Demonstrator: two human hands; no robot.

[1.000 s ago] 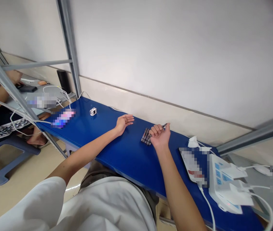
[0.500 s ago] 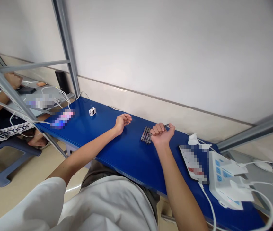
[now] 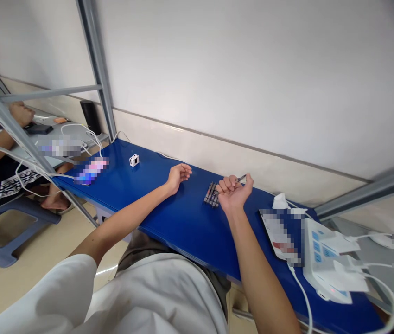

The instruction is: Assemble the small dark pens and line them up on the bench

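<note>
Fingers of my right hand [image 3: 235,191] are wrapped round a dark pen [image 3: 240,178], whose end sticks out by the thumb. Just left of that hand, several dark pens [image 3: 211,195] lie side by side on the blue table [image 3: 169,218]. My left hand [image 3: 179,178] rests its edge at the table, palm turned towards the pens, fingers loosely curved and holding nothing. A gap separates it from the pens.
A small white device [image 3: 134,160] and a phone [image 3: 91,170] are at the left. On the right lie crumpled tissue [image 3: 280,201], another phone [image 3: 276,236] and a white power strip [image 3: 317,264] with cables. Beyond the metal post [image 3: 96,60], another person's hand [image 3: 21,113] shows.
Both hands keep nearly the same place. In my right hand the thumb and pen have shifted slightly, the pen's end showing more clearly. The view has moved a little.
</note>
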